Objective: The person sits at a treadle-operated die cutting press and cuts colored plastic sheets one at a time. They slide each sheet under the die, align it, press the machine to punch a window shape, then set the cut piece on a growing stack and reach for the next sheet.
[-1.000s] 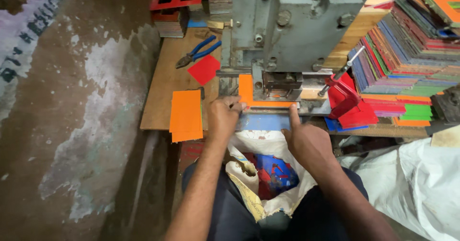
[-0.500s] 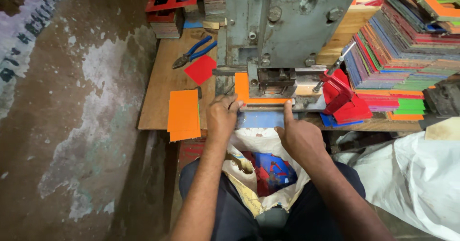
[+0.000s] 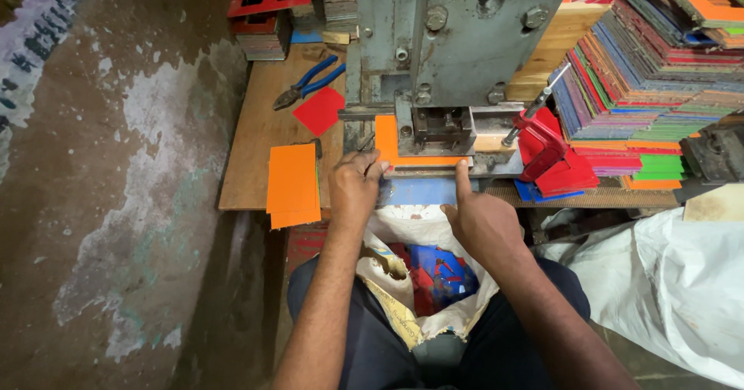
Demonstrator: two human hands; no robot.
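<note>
Orange sheet (image 3: 403, 151) sits flat under the grey press (image 3: 453, 49), long axis running L-R, dead ahead of both hands. Left hand (image 3: 355, 188) pinches its near-left corner; right hand (image 3: 479, 218) isn't gripping, just index finger pressing the front edge. Left's closer imo.
</note>
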